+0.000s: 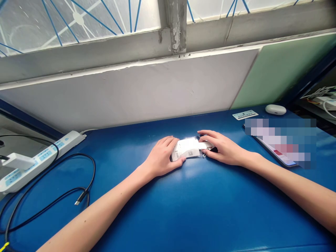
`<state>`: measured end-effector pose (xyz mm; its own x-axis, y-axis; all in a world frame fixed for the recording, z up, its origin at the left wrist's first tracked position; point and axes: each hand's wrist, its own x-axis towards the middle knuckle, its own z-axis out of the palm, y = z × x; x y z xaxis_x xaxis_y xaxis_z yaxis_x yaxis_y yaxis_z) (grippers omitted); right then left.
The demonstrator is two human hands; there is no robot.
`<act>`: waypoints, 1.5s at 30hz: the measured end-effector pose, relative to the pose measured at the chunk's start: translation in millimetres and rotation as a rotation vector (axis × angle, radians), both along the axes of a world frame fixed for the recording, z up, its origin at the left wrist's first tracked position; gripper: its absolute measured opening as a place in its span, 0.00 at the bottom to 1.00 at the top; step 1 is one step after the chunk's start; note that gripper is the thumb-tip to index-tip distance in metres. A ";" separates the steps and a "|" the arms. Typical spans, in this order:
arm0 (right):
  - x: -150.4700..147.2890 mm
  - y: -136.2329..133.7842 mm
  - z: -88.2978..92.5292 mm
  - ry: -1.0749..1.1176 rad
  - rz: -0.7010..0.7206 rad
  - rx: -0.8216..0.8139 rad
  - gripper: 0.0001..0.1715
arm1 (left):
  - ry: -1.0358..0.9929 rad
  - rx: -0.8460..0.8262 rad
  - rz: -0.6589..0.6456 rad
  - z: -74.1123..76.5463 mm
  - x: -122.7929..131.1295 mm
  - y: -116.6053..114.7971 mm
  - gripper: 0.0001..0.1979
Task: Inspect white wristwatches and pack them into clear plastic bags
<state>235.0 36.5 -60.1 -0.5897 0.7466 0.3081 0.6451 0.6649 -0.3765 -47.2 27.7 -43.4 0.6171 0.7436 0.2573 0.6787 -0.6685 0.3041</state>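
A small flat packet [187, 148] in clear plastic, with a white label bearing a printed square code, lies on the blue tabletop [168, 210]. My left hand [163, 155] is closed on its left end, thumb along the near edge and fingers over the far edge. At the packet's right end, my right hand [221, 147] pinches a small white piece [206, 145] between thumb and fingers. That piece meets or overlaps the packet's end; my fingers hide part of it, and its kind cannot be made out.
On the left lie a white power strip [44, 159] with a plugged-in white adapter [19, 161] and a looped black cable [83, 194]. At the right are a phone [275, 150], partly blurred out, a white card [245, 114] and a white earbud case [275, 109]. A wall panel [131, 94] stands behind.
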 end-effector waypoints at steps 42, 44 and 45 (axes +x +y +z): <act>0.6 7.8 -13.6 0.165 -0.238 0.105 0.15 | 0.051 0.051 0.085 -0.9 1.1 1.1 0.23; 0.6 8.1 -12.5 0.183 -0.258 0.109 0.14 | 0.051 0.047 0.083 -2.0 0.2 1.0 0.23; 0.5 8.1 -11.7 0.194 -0.267 0.111 0.14 | 0.053 0.043 0.087 -2.6 -0.3 0.9 0.25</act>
<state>235.5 44.6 -71.7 -0.3006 0.8224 0.4830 0.7257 0.5258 -0.4437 -47.5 28.6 -46.1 0.5645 0.7839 0.2585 0.7490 -0.6181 0.2386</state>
